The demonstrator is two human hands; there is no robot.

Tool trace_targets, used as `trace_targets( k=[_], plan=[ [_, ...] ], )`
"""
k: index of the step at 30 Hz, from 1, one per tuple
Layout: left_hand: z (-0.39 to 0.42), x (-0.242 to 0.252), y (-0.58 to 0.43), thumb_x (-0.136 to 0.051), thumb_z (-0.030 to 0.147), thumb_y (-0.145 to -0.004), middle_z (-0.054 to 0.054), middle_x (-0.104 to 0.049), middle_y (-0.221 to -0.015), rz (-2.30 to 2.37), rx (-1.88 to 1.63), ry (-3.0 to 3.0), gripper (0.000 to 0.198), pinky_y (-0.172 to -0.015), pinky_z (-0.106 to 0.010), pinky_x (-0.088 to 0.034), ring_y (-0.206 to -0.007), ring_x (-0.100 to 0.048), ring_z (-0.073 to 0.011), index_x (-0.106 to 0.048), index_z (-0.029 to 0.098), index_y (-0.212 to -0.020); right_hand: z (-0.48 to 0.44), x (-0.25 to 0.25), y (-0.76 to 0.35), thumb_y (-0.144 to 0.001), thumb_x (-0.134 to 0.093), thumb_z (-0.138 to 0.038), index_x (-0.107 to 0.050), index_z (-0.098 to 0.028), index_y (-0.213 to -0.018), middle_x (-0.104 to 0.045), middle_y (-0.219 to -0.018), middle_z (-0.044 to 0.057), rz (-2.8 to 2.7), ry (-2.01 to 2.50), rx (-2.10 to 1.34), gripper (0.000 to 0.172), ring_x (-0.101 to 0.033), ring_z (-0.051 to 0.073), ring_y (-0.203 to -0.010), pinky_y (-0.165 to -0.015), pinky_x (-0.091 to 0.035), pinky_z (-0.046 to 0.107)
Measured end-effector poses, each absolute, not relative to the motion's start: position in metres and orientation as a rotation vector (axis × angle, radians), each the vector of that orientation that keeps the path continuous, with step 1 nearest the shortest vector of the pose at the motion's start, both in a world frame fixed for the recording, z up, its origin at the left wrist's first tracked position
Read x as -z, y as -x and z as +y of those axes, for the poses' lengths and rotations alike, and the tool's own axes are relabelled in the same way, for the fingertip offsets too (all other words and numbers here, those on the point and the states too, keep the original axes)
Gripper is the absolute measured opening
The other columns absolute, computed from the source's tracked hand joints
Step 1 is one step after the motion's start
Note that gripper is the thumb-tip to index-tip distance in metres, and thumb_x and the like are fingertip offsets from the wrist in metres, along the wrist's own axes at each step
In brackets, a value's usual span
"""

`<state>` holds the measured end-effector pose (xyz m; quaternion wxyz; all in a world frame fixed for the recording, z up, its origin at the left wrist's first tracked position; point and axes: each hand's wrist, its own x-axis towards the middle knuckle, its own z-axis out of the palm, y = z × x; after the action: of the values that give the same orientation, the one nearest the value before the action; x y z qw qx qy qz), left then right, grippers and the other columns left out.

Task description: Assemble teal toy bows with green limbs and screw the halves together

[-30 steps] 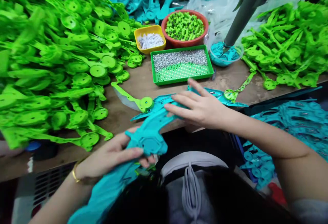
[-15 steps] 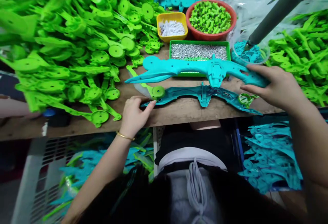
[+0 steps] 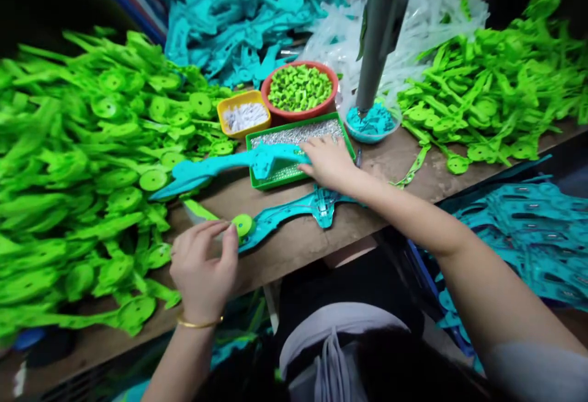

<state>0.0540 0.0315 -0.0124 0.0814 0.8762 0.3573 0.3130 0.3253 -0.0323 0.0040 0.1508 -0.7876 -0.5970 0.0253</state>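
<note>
Two long teal shells appear in the working area, one held above the other. The upper teal shell [image 3: 264, 162] is gripped at its right end by the right hand [image 3: 327, 160], with the thumb on the near side and the fingers clamped on the shell. It spans the green tray [image 3: 285, 173], and its pointed left end extends to the edge of the left green pile [image 3: 92, 175]; whether it touches the tray cannot be determined. The lower teal shell [image 3: 285, 211] lies on the desk [image 3: 294, 252], inner side up, in front of the tray; its right end is hidden by the right forearm. A green disc piece [image 3: 242, 225] is seated at its left end. The left hand [image 3: 202, 267] is positioned at this disc, fingers bent and thumb raised; whether they pinch it cannot be determined. Metal pieces [image 3: 316, 131] cover the rear portion of the tray. Behind the tray are a yellow bowl [image 3: 245, 132] of white pieces and a red bowl [image 3: 301, 114] of short green pieces. A clear bowl [image 3: 372, 139] of small teal pieces stands to the right of the tray, with the tip of a grey tool [image 3: 379, 40] at its contents. A right green pile [image 3: 496, 89] occupies the far right.
</note>
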Motion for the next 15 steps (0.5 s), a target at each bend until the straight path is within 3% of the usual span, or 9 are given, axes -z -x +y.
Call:
trace_targets(
  k=[2,4,7,12,15],
  plan=[
    [0.034,0.014,-0.05,-0.059,0.032,-0.084,-0.006,-0.068,-0.09,1.056,-0.935,-2.637,0.01,-0.089,-0.043,-0.046,-0.091,-0.064,-0.0261,-0.062,0.022,-0.084,-0.058,-0.016,-0.331,-0.09,-0.051,-0.037,-0.061,-0.017,-0.114,-0.06,-0.127,0.014,-1.77,2.091,0.076,0.033,-0.051,0.03,-0.117,-0.103,-0.034,0.052],
    [0.038,0.016,-0.043,-0.061,0.03,-0.082,-0.005,-0.068,-0.084,1.058,-0.984,-2.633,0.008,-0.084,-0.042,-0.047,-0.084,-0.064,-0.0259,-0.062,0.023,-0.08,-0.083,-0.031,-0.36,-0.095,-0.04,-0.034,-0.064,-0.02,-0.103,-0.066,-0.112,0.009,-1.701,1.927,0.168,0.029,-0.057,0.022,-0.104,-0.094,-0.043,0.039],
    [0.044,0.018,-0.044,-0.061,0.028,-0.081,-0.003,-0.067,-0.082,1.044,-0.94,-2.614,0.004,-0.081,-0.042,-0.048,-0.078,-0.064,-0.0255,-0.063,0.024,-0.081,-0.088,-0.045,-0.446,-0.096,-0.034,-0.034,-0.064,-0.021,-0.1,-0.066,-0.099,0.009,-1.137,2.125,0.38,0.033,-0.058,0.022,-0.096,-0.09,-0.044,0.039],
    [0.035,0.018,-0.09,-0.066,0.02,-0.076,-0.004,-0.068,-0.087,0.797,-1.114,-2.618,0.011,-0.084,-0.042,-0.048,-0.084,-0.063,-0.0249,-0.066,0.025,-0.086,-0.03,-0.026,-0.589,-0.086,-0.055,-0.027,-0.061,-0.004,-0.111,-0.062,-0.115,0.023,-1.039,2.742,0.077,0.034,-0.054,0.034,-0.111,-0.097,-0.036,0.053],
    [0.016,0.022,-0.125,-0.065,0.015,-0.075,-0.004,-0.068,-0.089,0.674,-1.13,-2.583,0.018,-0.083,-0.04,-0.049,-0.086,-0.063,-0.0233,-0.067,0.026,-0.089,-0.01,-0.01,-0.619,-0.084,-0.06,-0.031,-0.061,0.002,-0.107,-0.055,-0.126,0.027,-1.076,2.804,0.061,0.04,-0.045,0.037,-0.124,-0.103,-0.03,0.054]
  ],
)
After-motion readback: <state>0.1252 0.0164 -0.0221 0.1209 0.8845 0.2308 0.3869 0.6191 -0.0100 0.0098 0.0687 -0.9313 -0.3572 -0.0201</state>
